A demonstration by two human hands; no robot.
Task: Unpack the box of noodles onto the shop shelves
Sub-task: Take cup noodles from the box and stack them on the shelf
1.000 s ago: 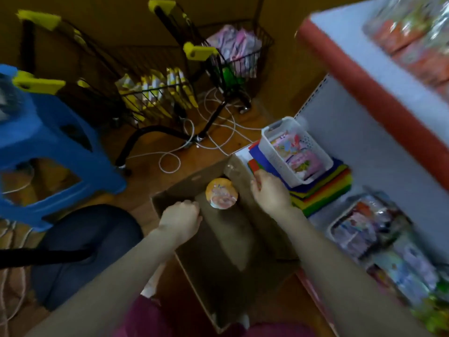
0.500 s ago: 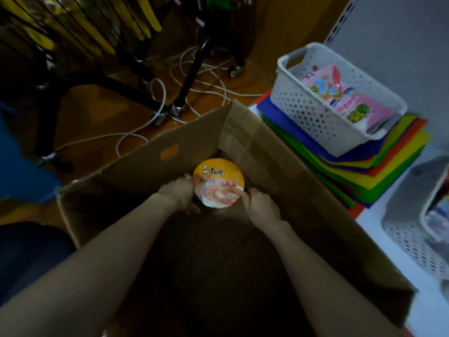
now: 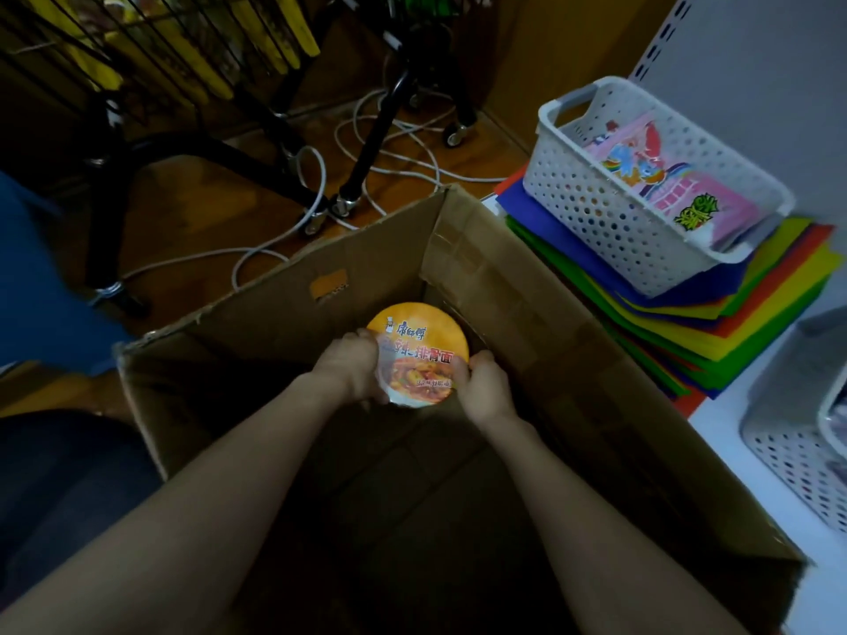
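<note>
Noodle bowl (image 3: 419,346) between 2 hands

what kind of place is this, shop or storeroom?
Most likely a small shop, mid-restock. A white retail shelf carries a white basket of packaged goods. Wheeled wire trolleys holding yellow packets stand nearby. The left hand and right hand grip a noodle bowl in a cardboard box.

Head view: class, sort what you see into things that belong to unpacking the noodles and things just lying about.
Belonging to the job: noodle bowl, gripped by the left hand and right hand; cardboard box; shelf.

Just lying about: white basket; coloured sheets; cables; trolley.
</note>
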